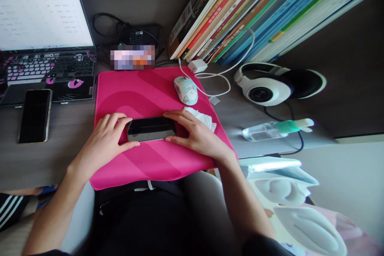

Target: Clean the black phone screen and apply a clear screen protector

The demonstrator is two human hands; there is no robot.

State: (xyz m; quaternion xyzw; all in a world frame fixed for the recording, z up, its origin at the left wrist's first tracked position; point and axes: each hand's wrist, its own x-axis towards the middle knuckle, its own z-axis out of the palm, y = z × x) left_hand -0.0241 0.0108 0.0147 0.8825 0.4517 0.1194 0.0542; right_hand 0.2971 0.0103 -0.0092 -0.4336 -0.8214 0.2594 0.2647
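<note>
A black phone (152,129) lies lengthwise from left to right on the pink mat (135,88), its dark screen facing up. My left hand (112,134) grips its left end, with the thumb at the near edge and the fingers at the far edge. At the right end, my right hand (192,132) holds it the same way, thumb near and fingers far. A white crumpled tissue (201,117) lies just beyond my right hand, partly hidden by it. Beyond the tissue sits a light-blue patterned mouse (186,90).
Left are an open laptop (48,68) and a second phone (35,116). Books (216,16) lean at the back. White headphones (264,88), a charger (197,65) with its cable and a clear spray bottle (264,131) lie to the right.
</note>
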